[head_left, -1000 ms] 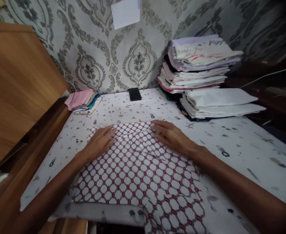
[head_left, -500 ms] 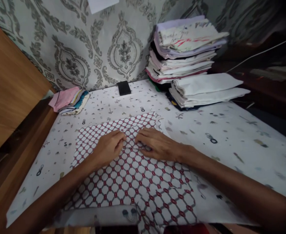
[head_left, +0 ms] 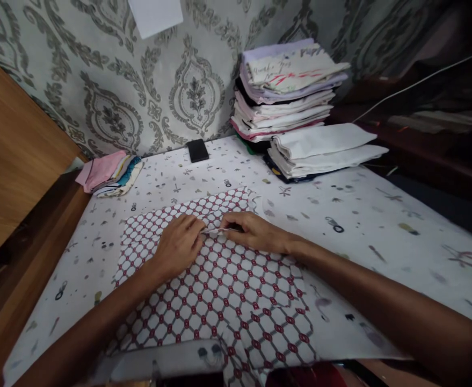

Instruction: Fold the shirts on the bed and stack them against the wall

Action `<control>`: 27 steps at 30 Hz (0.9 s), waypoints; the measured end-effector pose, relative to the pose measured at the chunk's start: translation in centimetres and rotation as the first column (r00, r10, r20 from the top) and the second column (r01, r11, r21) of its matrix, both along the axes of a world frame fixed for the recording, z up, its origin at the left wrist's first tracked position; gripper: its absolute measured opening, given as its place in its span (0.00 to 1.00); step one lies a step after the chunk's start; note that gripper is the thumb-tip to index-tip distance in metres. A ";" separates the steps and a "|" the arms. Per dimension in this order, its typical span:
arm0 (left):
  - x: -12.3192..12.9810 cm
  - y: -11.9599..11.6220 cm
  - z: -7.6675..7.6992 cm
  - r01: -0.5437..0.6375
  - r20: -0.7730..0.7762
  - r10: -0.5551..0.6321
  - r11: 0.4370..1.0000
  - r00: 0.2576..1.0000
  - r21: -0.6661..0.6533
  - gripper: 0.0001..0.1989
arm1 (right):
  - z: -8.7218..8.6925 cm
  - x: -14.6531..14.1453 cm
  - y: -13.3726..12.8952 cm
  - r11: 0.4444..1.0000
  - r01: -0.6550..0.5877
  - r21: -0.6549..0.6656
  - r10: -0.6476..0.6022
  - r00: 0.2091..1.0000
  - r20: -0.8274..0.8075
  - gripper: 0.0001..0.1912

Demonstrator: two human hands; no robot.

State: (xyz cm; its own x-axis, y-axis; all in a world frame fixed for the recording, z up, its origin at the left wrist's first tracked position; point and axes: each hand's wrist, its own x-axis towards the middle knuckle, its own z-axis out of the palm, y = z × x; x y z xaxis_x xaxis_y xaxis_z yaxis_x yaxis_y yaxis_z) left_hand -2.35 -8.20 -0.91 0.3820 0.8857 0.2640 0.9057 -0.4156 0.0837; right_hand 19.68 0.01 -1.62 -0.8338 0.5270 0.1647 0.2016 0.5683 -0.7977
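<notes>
A white garment (head_left: 215, 285) with a red and grey lattice print lies spread before me, one part hanging over the near edge. My left hand (head_left: 181, 242) is closed, its fingertips pinching the cloth near the garment's middle. Just to the right, the thumb and fingers of my right hand (head_left: 252, 230) pinch the edge of a thin fold of the same cloth. The fold stands slightly raised between the two hands. Whatever lies under the fingertips is hidden.
The garment rests on a bed-like surface with a printed white sheet (head_left: 340, 258). Tall folded clothes (head_left: 288, 80) stand at the back right, beside folded white cloths (head_left: 324, 145). A black wallet-like object (head_left: 197, 150) lies by the wall. Small folded clothes (head_left: 109, 173) sit back left, near a wooden panel (head_left: 14, 150).
The view has shifted slightly. My right hand has moved closer to the left, and its thumb and fingers now pinch up a fold of the garment.
</notes>
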 end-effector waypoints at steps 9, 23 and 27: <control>-1.6 -1.7 0.6 0.086 -0.064 -0.090 0.995 0.994 -0.058 0.10 | 0.4 0.2 0.0 0.981 -0.096 0.169 0.087 0.994 0.059 0.05; -2.4 1.3 -0.3 -0.052 0.139 0.091 0.963 0.986 -0.263 0.26 | -4.6 0.3 2.7 0.721 0.174 0.670 -0.434 0.868 0.241 0.36; -3.8 1.1 -0.6 -0.157 0.018 0.181 0.895 0.983 -0.418 0.37 | -6.4 1.3 3.9 0.641 0.168 0.749 -0.513 0.820 0.255 0.40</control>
State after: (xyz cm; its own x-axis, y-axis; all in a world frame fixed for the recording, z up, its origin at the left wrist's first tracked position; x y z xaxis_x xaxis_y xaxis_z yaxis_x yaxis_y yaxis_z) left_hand -6.15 -7.09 -1.54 0.2122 0.9694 -0.1234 0.9481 -0.1737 0.2662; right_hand 21.02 3.94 -7.97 -0.6850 0.6714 0.2827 0.6976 0.7164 -0.0112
